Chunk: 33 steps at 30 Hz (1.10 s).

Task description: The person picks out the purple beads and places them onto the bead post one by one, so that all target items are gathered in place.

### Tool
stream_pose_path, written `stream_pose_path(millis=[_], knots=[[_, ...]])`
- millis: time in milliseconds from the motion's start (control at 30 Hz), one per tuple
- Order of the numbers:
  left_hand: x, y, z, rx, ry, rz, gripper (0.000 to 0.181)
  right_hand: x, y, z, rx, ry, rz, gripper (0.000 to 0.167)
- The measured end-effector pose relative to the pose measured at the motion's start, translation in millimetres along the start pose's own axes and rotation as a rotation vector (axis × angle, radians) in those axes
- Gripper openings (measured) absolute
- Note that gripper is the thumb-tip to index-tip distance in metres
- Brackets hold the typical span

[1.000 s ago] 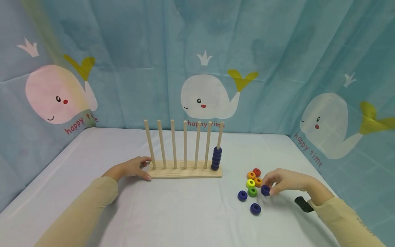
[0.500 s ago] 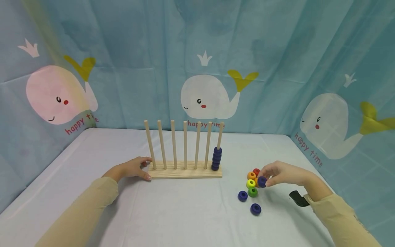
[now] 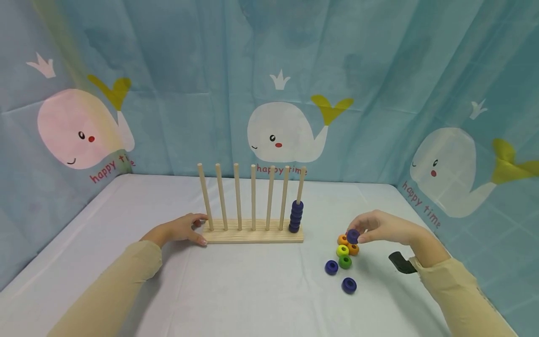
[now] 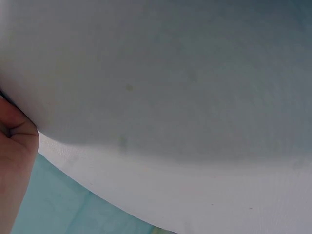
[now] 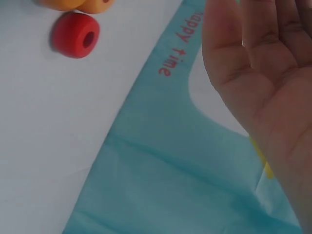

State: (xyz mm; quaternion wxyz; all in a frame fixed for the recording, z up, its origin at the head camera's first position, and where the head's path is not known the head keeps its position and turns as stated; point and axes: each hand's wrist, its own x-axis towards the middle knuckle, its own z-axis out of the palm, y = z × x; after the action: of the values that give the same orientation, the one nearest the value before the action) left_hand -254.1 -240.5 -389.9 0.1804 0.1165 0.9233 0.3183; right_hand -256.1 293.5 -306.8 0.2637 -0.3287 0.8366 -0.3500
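Observation:
My right hand (image 3: 385, 228) pinches a dark blue bead (image 3: 353, 236) between thumb and fingers, raised just above the loose beads. My left hand (image 3: 183, 229) grips the left end of a wooden base (image 3: 252, 238) that carries several upright pegs. Dark blue beads (image 3: 296, 216) are stacked on the rightmost peg; the other pegs are bare. Under the held bead lie orange beads (image 3: 353, 249), a yellow bead (image 3: 342, 251) and a green bead (image 3: 345, 261). A red bead (image 5: 75, 35) shows in the right wrist view, hidden in the head view.
Two loose dark blue beads (image 3: 331, 267) lie nearer the front, left of and below the green one. A white cloth covers the table (image 3: 236, 290). Behind and beside it hangs a blue curtain (image 3: 189, 121) printed with whales. A dark strap (image 3: 402, 263) sticks out at the right sleeve.
The right hand has moved up and to the left with the dark blue bead, from beside the orange beads to over the place of the red one. My left hand stays put.

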Motion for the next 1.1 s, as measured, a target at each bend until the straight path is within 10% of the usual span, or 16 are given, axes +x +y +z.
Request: stream_pose_path(millis=[1100], knots=[[-1.2, 2.1, 0.8, -0.012, 0.01, -0.003, 0.083, 28.8, -51, -13, 0.005, 0.25, 0.027, 0.032]])
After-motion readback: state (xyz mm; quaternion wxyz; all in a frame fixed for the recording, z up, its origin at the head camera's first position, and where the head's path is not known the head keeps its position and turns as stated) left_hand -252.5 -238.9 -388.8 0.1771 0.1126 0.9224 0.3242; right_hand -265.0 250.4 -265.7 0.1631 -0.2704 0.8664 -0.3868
